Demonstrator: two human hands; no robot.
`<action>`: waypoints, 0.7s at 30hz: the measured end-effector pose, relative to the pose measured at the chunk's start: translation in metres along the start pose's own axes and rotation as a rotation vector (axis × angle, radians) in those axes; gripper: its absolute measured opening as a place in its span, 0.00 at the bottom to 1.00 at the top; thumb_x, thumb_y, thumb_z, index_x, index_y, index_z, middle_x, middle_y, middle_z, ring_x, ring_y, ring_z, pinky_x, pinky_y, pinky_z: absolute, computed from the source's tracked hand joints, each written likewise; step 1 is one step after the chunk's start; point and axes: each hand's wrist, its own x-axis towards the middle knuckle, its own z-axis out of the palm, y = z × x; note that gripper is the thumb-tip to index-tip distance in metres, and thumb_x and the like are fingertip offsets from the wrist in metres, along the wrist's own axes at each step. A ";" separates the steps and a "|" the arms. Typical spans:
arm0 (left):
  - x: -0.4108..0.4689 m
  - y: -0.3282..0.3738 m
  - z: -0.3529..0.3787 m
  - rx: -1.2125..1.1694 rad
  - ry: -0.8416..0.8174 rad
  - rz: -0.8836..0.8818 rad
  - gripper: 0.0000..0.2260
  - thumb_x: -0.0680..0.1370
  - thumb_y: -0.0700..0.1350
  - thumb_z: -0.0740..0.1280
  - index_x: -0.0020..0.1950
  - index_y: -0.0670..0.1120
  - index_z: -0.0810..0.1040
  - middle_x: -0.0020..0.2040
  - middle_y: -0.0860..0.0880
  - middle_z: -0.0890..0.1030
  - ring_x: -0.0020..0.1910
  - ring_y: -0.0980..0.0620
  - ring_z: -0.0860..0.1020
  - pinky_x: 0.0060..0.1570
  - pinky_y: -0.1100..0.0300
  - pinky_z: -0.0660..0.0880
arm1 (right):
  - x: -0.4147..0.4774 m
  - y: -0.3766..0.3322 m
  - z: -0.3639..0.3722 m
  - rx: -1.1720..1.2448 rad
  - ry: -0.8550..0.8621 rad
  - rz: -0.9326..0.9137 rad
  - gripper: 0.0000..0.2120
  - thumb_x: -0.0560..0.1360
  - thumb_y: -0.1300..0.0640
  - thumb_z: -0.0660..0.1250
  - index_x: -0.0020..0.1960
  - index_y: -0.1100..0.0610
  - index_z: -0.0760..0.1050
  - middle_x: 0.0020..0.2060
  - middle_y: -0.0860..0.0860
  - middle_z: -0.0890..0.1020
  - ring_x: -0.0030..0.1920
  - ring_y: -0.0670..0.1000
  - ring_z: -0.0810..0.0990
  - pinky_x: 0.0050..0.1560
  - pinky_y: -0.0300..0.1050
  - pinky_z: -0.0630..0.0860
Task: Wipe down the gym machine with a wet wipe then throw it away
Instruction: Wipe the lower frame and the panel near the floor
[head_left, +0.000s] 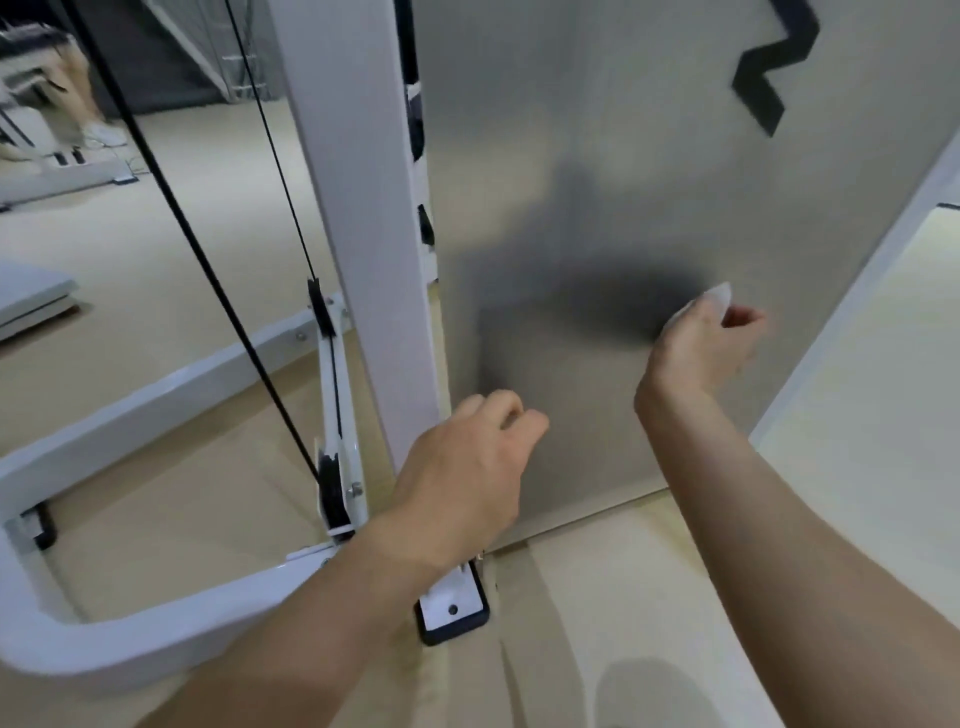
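Wipe of thin white cloth (719, 300) sits pinched in your right hand (701, 348), up at the machine's grey brushed-metal panel (571, 130). Your left hand (467, 467) hangs loosely curled, holding nothing, near the white steel upright (358, 208).

Both arms are bare and reach forward; the left forearm (291, 634) enters from the bottom edge left of centre and rises toward the middle of the frame, its wrist nearly straight; the left hand (467, 467) sits just below centre, back toward the camera, fingers (511, 410) loosely curled inward and holding nothing. The right forearm (779, 519) comes in from the lower right and slants up and left; its wrist bends back; the right hand (701, 345) is higher, right of centre, pinching a white wet wipe (719, 299) at its upper edge, fingertips (748, 314) pointing right.
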 end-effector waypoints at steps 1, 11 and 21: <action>0.005 0.005 0.000 0.053 -0.029 0.004 0.20 0.73 0.33 0.61 0.63 0.49 0.70 0.59 0.52 0.69 0.54 0.51 0.68 0.41 0.55 0.74 | 0.018 -0.003 0.001 -0.017 0.040 0.099 0.08 0.78 0.55 0.60 0.43 0.55 0.64 0.47 0.55 0.73 0.43 0.57 0.73 0.39 0.39 0.68; 0.083 0.066 0.017 0.433 -0.146 0.367 0.13 0.64 0.40 0.55 0.41 0.47 0.76 0.54 0.41 0.78 0.53 0.42 0.76 0.48 0.52 0.74 | 0.092 0.041 -0.030 -0.361 -0.057 0.469 0.19 0.80 0.58 0.56 0.68 0.66 0.66 0.68 0.60 0.70 0.62 0.62 0.74 0.51 0.45 0.66; 0.107 0.100 0.046 0.457 -0.253 0.216 0.13 0.58 0.39 0.67 0.41 0.46 0.79 0.57 0.41 0.79 0.56 0.41 0.76 0.53 0.50 0.64 | 0.121 0.109 -0.070 -0.254 -0.298 0.439 0.31 0.68 0.59 0.53 0.71 0.60 0.62 0.65 0.48 0.66 0.56 0.50 0.67 0.58 0.40 0.61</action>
